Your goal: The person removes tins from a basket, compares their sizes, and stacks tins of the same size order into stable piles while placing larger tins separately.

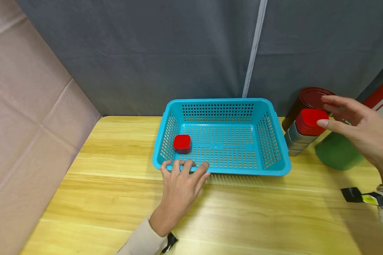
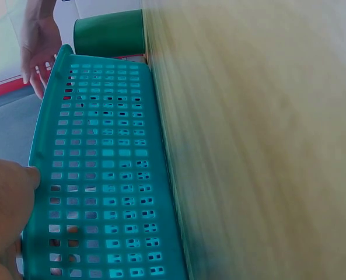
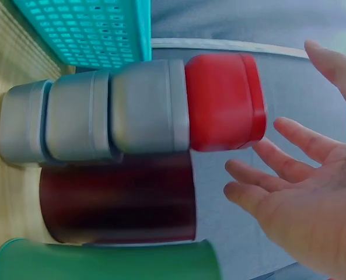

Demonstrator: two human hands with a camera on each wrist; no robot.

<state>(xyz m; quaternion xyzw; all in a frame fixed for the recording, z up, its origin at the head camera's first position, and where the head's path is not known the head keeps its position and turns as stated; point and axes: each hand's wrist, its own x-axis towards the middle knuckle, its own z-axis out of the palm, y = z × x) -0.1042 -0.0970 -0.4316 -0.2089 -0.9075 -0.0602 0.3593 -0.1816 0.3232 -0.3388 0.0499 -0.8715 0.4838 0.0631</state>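
Note:
A blue plastic basket (image 1: pixel 217 171) with perforated sides stands on the table, and a small red square box (image 1: pixel 182 143) sits inside it at the left. My left hand (image 1: pixel 182 182) grips the basket's near rim, its fingers bent over the edge; the left wrist view shows part of that hand (image 2: pixel 6 204) at the rim. To the basket's right, another red box (image 3: pixel 222 102) tops a stack of several grey boxes (image 3: pixel 146 108). Close by the top of this stack is my right hand (image 1: pixel 359 124), fingers spread and holding nothing.
A dark red lidded canister (image 1: pixel 316 97) stands behind the stack, and a green cylinder (image 1: pixel 338 150) is to its right. A grey cloth partition (image 1: pixel 146 53) rises behind the wooden table (image 1: pixel 115 198). A pinkish padded panel (image 1: pixel 28 124) lies along the left.

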